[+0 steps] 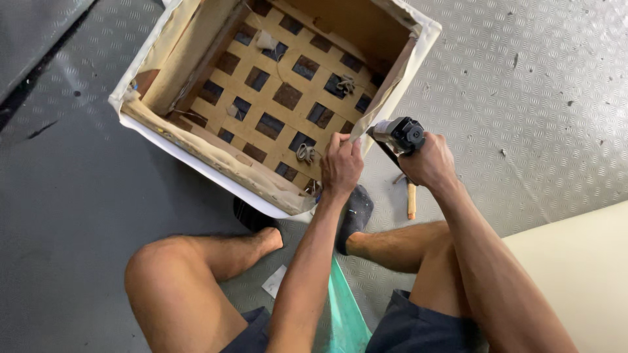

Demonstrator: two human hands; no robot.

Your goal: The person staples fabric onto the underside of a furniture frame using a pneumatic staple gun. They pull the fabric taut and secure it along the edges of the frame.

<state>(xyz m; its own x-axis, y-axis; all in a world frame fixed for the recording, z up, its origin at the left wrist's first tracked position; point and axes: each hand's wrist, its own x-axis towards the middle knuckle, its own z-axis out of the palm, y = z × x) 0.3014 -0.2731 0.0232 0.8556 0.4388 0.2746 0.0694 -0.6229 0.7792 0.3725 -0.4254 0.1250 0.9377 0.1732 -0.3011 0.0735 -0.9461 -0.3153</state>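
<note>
A checker-plate metal floor fills the view, with a pale panel lying at the lower right. On the floor, tipped up on its side, sits an upholstered seat frame with its underside facing the camera: tan webbing woven in a lattice inside white fabric-wrapped rails. The person sits before it with bare knees spread and dark socks touching the frame's near rail. The left hand is pinched shut on the loose fabric edge at the frame's right rail, pulling it over the wood. Just beside it, the right hand is clamped around a dark staple gun, nose against that same rail. A wooden-handled tool lies on the floor below the gun. A teal strip hangs between the thighs.
</note>
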